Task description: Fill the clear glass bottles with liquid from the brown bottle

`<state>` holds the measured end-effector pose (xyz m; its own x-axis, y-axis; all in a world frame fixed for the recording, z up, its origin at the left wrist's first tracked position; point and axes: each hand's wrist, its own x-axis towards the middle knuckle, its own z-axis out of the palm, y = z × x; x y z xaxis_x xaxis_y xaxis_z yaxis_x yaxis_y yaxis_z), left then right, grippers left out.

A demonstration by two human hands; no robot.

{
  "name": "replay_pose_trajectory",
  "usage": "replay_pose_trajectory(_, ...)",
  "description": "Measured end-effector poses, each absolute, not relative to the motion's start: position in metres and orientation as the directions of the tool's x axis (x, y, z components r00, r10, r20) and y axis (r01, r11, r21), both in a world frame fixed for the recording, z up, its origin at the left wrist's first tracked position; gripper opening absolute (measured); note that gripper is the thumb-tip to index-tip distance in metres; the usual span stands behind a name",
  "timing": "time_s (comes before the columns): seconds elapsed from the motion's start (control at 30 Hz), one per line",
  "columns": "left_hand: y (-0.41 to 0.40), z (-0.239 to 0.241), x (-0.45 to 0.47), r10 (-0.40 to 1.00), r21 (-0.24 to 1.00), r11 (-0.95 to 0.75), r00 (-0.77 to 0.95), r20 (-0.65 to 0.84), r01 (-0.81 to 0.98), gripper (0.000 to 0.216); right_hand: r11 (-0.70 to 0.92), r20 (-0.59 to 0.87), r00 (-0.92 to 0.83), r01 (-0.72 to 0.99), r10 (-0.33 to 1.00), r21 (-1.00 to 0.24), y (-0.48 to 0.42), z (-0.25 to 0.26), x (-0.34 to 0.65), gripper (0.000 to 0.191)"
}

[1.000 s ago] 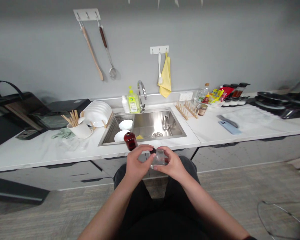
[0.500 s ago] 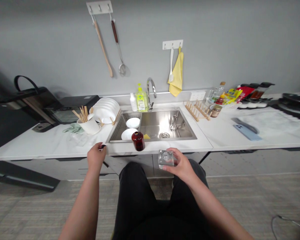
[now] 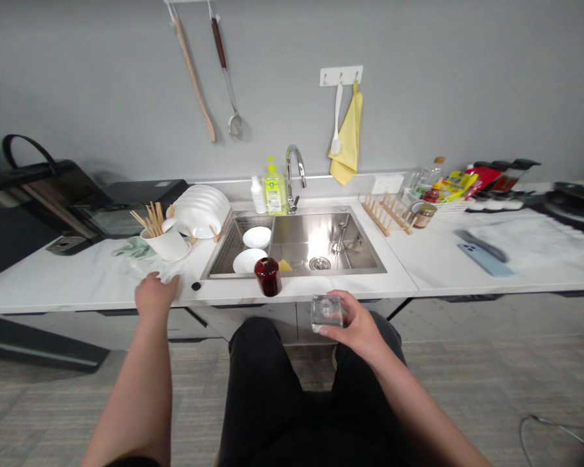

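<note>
My right hand [image 3: 353, 327] is closed around a small clear glass bottle [image 3: 326, 311], held over my lap just below the counter's front edge. My left hand [image 3: 154, 295] rests at the counter's front edge with its fingers reaching onto the white top; nothing shows in it, and the fingers look loosely curled. A small black cap [image 3: 195, 286] lies on the counter just right of that hand. A dark red jar [image 3: 267, 276] stands at the counter's front edge before the sink [image 3: 345, 259].
Two white dishes lie in the sink's left half. A white cup of chopsticks [image 3: 163, 240], stacked plates [image 3: 199, 211] and a green cloth sit left of it. A wooden rack [image 3: 387, 217], bottles, a knife and a blue phone [image 3: 484, 258] are on the right.
My left hand left the glass bottle, carried the black cap to the left and set it on the counter, then moved further left. My right hand kept the bottle.
</note>
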<state>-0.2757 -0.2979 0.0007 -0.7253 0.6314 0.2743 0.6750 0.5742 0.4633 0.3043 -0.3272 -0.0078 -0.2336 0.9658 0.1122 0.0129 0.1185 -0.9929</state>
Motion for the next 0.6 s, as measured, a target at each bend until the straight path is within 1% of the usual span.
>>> replay_pose_trajectory(0.07,-0.290,0.006,-0.281,0.650,0.487,0.588,-0.736,0.190,0.646,0.055,0.124,0.118,-0.232,0.009,0.965,-0.992,-0.327,-0.007,0.304,0.081)
replay_pose_trajectory(0.1,-0.288,0.009,-0.281,0.644,0.499,0.591,-0.743,0.182,0.635,0.046,0.126,0.121,-0.231,0.008,0.965,-0.992,-0.327,-0.006,0.304,0.080)
replay_pose_trajectory(0.17,-0.290,0.014,-0.273,0.616,0.509,0.595,-0.760,0.208,0.622,0.035,0.127,0.121,-0.227,0.009,0.966,-0.992,-0.328,-0.004,0.305,0.080)
replay_pose_trajectory(0.2,-0.293,0.017,-0.266,0.593,0.523,0.590,-0.770,0.236,0.615,0.036,0.124,0.119,-0.227,0.010,0.967,-0.992,-0.328,-0.003,0.305,0.079)
replay_pose_trajectory(0.23,-0.297,0.021,-0.255,0.566,0.569,0.558,-0.779,0.271,0.604,0.039,0.120,0.114,-0.229,0.011,0.967,-0.993,-0.329,-0.002,0.306,0.079)
replay_pose_trajectory(0.27,-0.304,0.026,-0.241,0.543,0.639,0.491,-0.782,0.306,0.591,0.043,0.114,0.108,-0.233,0.011,0.966,-0.993,-0.329,-0.001,0.306,0.079)
replay_pose_trajectory(0.3,-0.311,0.032,-0.222,0.517,0.738,0.371,-0.785,0.340,0.563,0.049,0.107,0.102,-0.241,0.009,0.965,-0.994,-0.329,0.000,0.306,0.079)
replay_pose_trajectory(0.33,-0.320,0.039,-0.200,0.522,0.843,0.178,-0.775,0.356,0.507,0.053,0.101,0.096,-0.249,0.006,0.964,-0.995,-0.330,0.000,0.306,0.079)
replay_pose_trajectory(0.37,-0.331,0.048,-0.175,0.556,0.893,-0.011,-0.739,0.380,0.450,0.054,0.097,0.093,-0.258,0.003,0.962,-0.995,-0.330,0.000,0.305,0.079)
replay_pose_trajectory(0.4,-0.341,0.058,-0.147,0.618,0.902,-0.131,-0.677,0.399,0.412,0.054,0.097,0.094,-0.265,0.000,0.960,-0.995,-0.330,0.000,0.304,0.079)
replay_pose_trajectory(0.43,-0.352,0.069,-0.118,0.718,0.900,-0.182,-0.571,0.398,0.397,0.052,0.101,0.098,-0.271,-0.001,0.958,-0.995,-0.330,0.000,0.303,0.079)
replay_pose_trajectory(0.47,-0.362,0.081,-0.090,0.812,0.882,-0.224,-0.422,0.404,0.414,0.048,0.110,0.106,-0.274,0.001,0.956,-0.994,-0.331,0.000,0.301,0.079)
replay_pose_trajectory(0.5,-0.370,0.092,-0.064,0.874,0.850,-0.278,-0.250,0.417,0.447,0.042,0.123,0.117,-0.277,0.003,0.954,-0.992,-0.331,0.000,0.299,0.079)
replay_pose_trajectory(0.53,-0.377,0.102,-0.041,0.893,0.806,-0.344,-0.096,0.439,0.482,0.034,0.136,0.129,-0.281,0.006,0.951,-0.991,-0.332,0.000,0.298,0.078)
replay_pose_trajectory(0.6,-0.385,0.118,-0.007,0.882,0.723,-0.438,0.100,0.460,0.535,0.024,0.154,0.145,-0.298,0.007,0.944,-0.988,-0.334,0.001,0.296,0.077)
